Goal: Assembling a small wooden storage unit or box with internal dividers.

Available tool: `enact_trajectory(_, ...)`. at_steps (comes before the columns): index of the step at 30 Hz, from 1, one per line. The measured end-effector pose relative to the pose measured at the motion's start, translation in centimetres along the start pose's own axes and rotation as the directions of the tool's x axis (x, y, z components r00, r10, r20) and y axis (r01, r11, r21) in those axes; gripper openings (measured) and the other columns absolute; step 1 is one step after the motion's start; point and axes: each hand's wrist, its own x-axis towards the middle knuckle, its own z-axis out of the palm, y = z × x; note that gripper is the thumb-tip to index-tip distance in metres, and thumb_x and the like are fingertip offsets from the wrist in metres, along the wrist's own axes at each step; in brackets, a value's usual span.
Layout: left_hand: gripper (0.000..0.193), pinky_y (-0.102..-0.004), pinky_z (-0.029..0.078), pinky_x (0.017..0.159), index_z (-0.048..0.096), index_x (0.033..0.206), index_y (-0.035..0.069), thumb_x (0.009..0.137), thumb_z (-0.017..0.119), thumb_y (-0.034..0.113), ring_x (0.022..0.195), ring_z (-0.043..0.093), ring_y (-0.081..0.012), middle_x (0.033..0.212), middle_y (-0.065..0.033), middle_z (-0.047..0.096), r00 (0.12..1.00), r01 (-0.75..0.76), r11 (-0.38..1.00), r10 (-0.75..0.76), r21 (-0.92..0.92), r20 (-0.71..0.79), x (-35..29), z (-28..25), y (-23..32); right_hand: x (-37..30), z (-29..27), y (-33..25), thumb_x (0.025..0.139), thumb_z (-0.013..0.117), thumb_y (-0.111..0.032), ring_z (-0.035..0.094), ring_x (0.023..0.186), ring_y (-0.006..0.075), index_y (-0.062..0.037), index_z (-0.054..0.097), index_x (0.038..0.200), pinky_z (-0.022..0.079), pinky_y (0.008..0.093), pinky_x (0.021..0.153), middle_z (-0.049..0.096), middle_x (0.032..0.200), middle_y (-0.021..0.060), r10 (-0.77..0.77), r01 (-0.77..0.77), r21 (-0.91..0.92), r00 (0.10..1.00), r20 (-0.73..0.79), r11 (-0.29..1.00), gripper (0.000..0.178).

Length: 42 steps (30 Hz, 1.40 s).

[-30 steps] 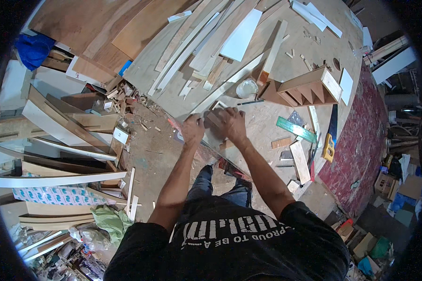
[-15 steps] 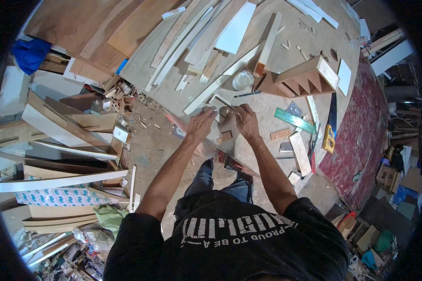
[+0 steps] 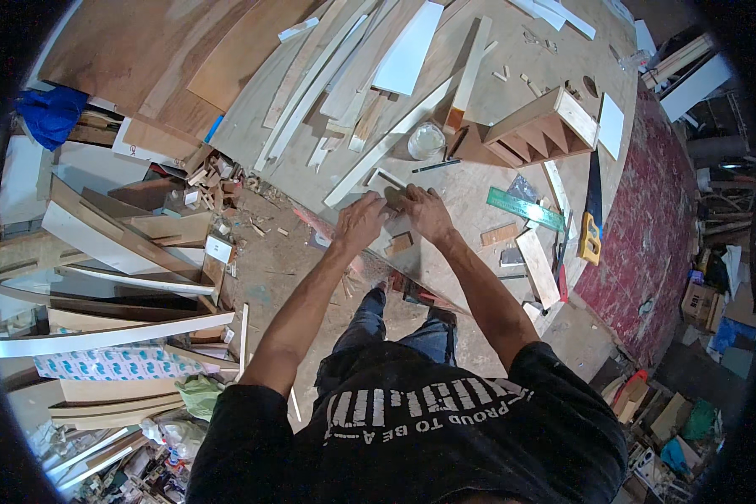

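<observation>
Over the near edge of the worktable point(image 3: 470, 197), my two hands are close together at a small light-edged wooden frame piece point(image 3: 386, 176). My left hand point(image 3: 361, 221) has its fingers closed on the near left side of it. My right hand point(image 3: 426, 215) pinches at its right side, with the fingertips almost meeting the left ones. The fingers hide much of the piece. A small brown wood block point(image 3: 400, 244) lies just below the hands. Beyond them are a dark pencil point(image 3: 436, 166) and a clear round tub point(image 3: 427, 141).
To the right are a divided wooden box point(image 3: 521, 139), a green ruler point(image 3: 525, 208), a yellow-handled saw point(image 3: 591, 235) and a pale wood strip point(image 3: 538, 267). Long boards point(image 3: 344, 76) cover the far left table. Curved panels point(image 3: 118, 336) are stacked on the left.
My right hand has moved left, closer to my left hand. The whole view has shifted slightly; the other things lie as before.
</observation>
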Motion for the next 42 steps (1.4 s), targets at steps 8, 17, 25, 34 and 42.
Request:
enact_trajectory(8, 0.03, -0.0458, 0.053, 0.087, 0.067, 0.109, 0.005, 0.081, 0.067, 0.017, 0.104, 0.063, -0.033, 0.111, -0.0116, 0.064, 0.967, 0.187, 0.981, -0.193, -0.051, -0.167, 0.7, 3.5, 2.6, -0.9, -0.6, -1.6, 0.078, 0.068, -0.011, 0.06, 0.104, 0.0306, -0.0139, 0.065, 0.122, 0.046, 0.0443, 0.089, 0.061, 0.11, 0.0109, 0.056, -0.033, 0.181, 0.99, -0.127, 0.983, 0.044)
enact_trajectory(17, 0.018, -0.0474, 0.054, 0.083, 0.065, 0.101, 0.009, 0.087, 0.065, 0.02, 0.104, 0.062, -0.0305, 0.103, -0.0105, 0.065, 0.916, 0.279, 0.959, -0.279, -0.041, -0.288, 1.2, 5.0, 3.8, -1.1, 0.8, 1.3, 0.078, 0.058, 0.005, 0.065, 0.086, 0.0368, -0.003, 0.067, 0.112, 0.052, 0.0429, 0.075, 0.065, 0.098, 0.0191, 0.379, -0.15, 0.543, 0.861, -0.338, 0.826, 0.036)
enact_trajectory(25, 0.017, -0.0478, 0.055, 0.083, 0.062, 0.092, 0.006, 0.087, 0.065, 0.021, 0.105, 0.061, -0.0298, 0.099, -0.0102, 0.066, 0.9, 0.334, 0.942, -0.315, 0.013, -0.3, 1.7, 5.7, 4.2, -0.1, 1.8, 1.0, 0.08, 0.062, 0.0, 0.066, 0.093, 0.0368, -0.001, 0.069, 0.109, 0.054, 0.0409, 0.081, 0.066, 0.104, 0.0189, 0.362, -0.184, 0.513, 0.892, -0.271, 0.838, 0.03)
enact_trajectory(34, 0.018, -0.0489, 0.052, 0.085, 0.064, 0.097, 0.007, 0.088, 0.064, 0.022, 0.105, 0.061, -0.0306, 0.102, -0.011, 0.066, 0.905, 0.34, 0.941, -0.325, 0.006, -0.275, 1.9, 5.9, 3.9, 0.0, 1.6, 0.9, 0.083, 0.065, -0.009, 0.066, 0.094, 0.036, -0.0019, 0.07, 0.105, 0.054, 0.0405, 0.081, 0.067, 0.101, 0.0169, 0.327, -0.161, 0.484, 0.902, -0.281, 0.86, 0.024)
enact_trajectory(42, 0.015, -0.0482, 0.053, 0.085, 0.065, 0.094, 0.007, 0.085, 0.066, 0.019, 0.104, 0.062, -0.0305, 0.102, -0.0095, 0.067, 0.91, 0.326, 0.945, -0.313, 0.003, -0.27, 2.3, 5.9, 4.0, 0.1, 1.6, 1.0, 0.084, 0.063, -0.007, 0.065, 0.095, 0.036, -0.0033, 0.069, 0.106, 0.054, 0.0411, 0.082, 0.067, 0.103, 0.0159, 0.317, -0.171, 0.443, 0.906, -0.281, 0.88, 0.024)
